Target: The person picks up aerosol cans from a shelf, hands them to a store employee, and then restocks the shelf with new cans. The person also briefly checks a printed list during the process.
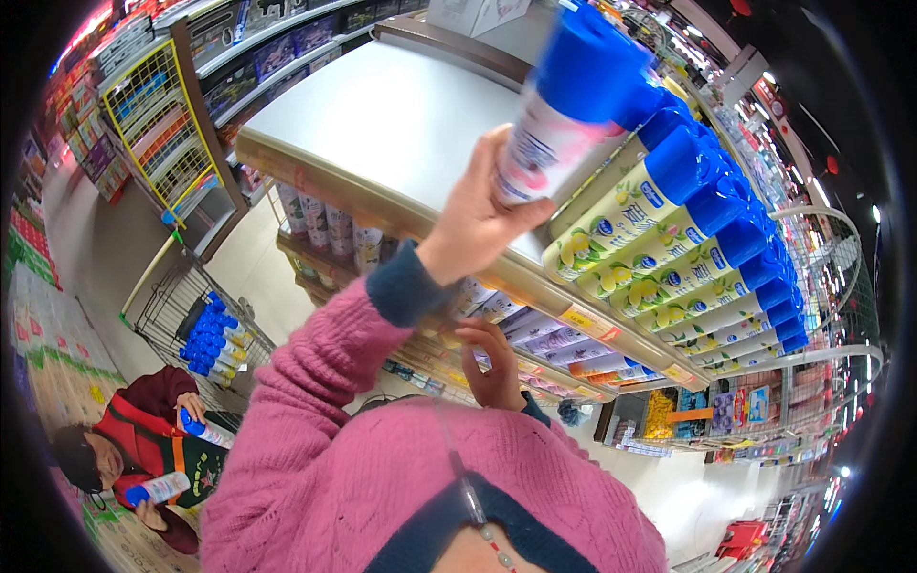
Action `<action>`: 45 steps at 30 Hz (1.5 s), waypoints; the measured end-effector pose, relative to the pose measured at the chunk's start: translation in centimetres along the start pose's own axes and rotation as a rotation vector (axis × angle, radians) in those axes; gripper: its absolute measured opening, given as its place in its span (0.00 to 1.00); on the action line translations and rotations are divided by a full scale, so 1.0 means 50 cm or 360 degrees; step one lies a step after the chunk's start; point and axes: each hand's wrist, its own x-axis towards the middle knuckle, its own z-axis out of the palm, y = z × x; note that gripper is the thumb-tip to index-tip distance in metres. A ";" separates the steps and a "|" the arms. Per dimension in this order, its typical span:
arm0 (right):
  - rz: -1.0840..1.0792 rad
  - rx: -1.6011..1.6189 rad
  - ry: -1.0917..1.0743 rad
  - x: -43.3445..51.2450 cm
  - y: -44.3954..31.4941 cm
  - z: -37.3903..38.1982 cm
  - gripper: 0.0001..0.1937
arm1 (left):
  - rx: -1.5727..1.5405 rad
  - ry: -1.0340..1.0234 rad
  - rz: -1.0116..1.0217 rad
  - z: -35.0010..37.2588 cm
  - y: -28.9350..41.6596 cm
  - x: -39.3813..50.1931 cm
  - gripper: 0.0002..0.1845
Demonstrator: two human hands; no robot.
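Observation:
My left hand (481, 204) grips the lower part of a white-and-pink aerosol can (548, 147) with a blue cap. The can is raised over a white shelf top (372, 107), tilted, its cap end blurred. Right of it stand rows of lemon-printed aerosol cans (609, 240) with blue caps, packed on the same shelf. Below the shelf's front edge, close to my chest, is my right hand (494, 365), holding nothing that I can see, its fingers loosely curled and apart. Purple-and-white cans (555, 336) stand on the lower tier beyond it.
At lower left, a person (136, 458) in a red and dark vest holds a blue-capped can (161, 488) in one hand and another can (204, 428) in the other. Behind them, a shopping cart (161, 315) carries several blue-capped cans. A yellow wire rack (168, 136) stands farther back.

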 end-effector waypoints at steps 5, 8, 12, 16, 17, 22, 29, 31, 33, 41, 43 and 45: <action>0.0090 -0.0023 -0.0016 -0.014 0.000 -0.016 0.14 | 0.0749 0.0143 0.0093 0.065 -0.050 0.010 0.36; 0.0181 0.0016 0.0091 -0.032 0.009 -0.021 0.14 | 0.1038 0.0257 0.0156 0.073 -0.066 0.006 0.36; 0.0209 0.0079 0.0115 -0.048 0.028 -0.023 0.15 | 0.1187 0.0285 0.0087 0.082 -0.074 -0.010 0.38; 0.0237 0.0047 0.0145 -0.062 0.040 -0.011 0.12 | 0.1286 0.0266 0.0042 0.088 -0.073 -0.017 0.42; 0.0260 0.0028 0.0159 -0.063 0.044 -0.006 0.12 | 0.1294 0.0269 0.0042 0.087 -0.072 -0.020 0.42; 0.0347 0.0035 -0.0018 -0.067 0.054 0.014 0.09 | 0.1290 0.0217 -0.0035 0.073 -0.051 -0.033 0.43; 0.0364 0.0050 -0.0254 -0.035 0.022 0.054 0.10 | 0.1423 0.0409 0.0355 -0.057 0.033 -0.098 0.39; 0.0216 0.0078 -0.0325 -0.017 0.012 0.072 0.12 | 0.1545 0.0547 0.0297 -0.118 0.062 -0.147 0.35; 0.0222 0.0084 -0.0430 -0.003 0.001 0.089 0.13 | 0.1562 0.0663 0.0221 -0.183 0.088 -0.215 0.34; 0.0086 0.0178 -0.0956 0.038 0.006 0.182 0.12 | 0.1728 0.1412 -0.0810 -0.304 0.119 -0.637 0.30; 0.0065 0.0228 -0.1045 0.050 0.013 0.223 0.13 | 0.1647 0.1677 -0.1033 -0.303 0.118 -0.759 0.30; -0.0057 0.0200 -0.1146 0.062 0.013 0.267 0.14 | 0.1605 0.1975 -0.1178 -0.300 0.121 -0.870 0.30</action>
